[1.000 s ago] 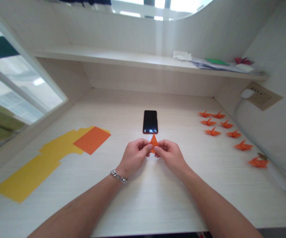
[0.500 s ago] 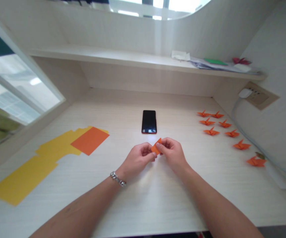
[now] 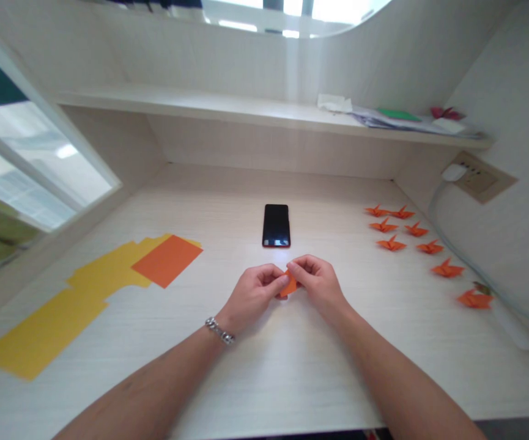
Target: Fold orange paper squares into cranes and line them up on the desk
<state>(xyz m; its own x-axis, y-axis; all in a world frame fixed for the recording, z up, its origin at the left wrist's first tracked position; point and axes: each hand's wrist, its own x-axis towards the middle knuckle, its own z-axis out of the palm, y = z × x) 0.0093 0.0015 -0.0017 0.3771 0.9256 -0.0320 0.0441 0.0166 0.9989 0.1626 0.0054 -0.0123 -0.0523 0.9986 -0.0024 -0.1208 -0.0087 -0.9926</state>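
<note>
A small folded piece of orange paper (image 3: 289, 286) is held between my two hands, above the pale desk just below the phone. My left hand (image 3: 258, 290) pinches its left side between thumb and fingers. On its right upper edge, the thumb and fingers of my right hand (image 3: 317, 281) are closed. Fingertips cover part of the paper, so its full folded shape is hidden. Over to the right stand several orange paper cranes (image 3: 391, 244) in loose rows.
A black phone (image 3: 276, 226) lies beyond my hands. At left, an orange sheet (image 3: 167, 261) rests on yellow sheets (image 3: 44, 333). A cable (image 3: 457, 250) runs from the wall socket (image 3: 482, 177) along the right side. Papers (image 3: 383, 119) lie on the shelf (image 3: 246, 110).
The folded orange paper has turned in my fingers and sits slightly lower. My left thumb has shifted up along it, and my right thumb is now at its top edge.
</note>
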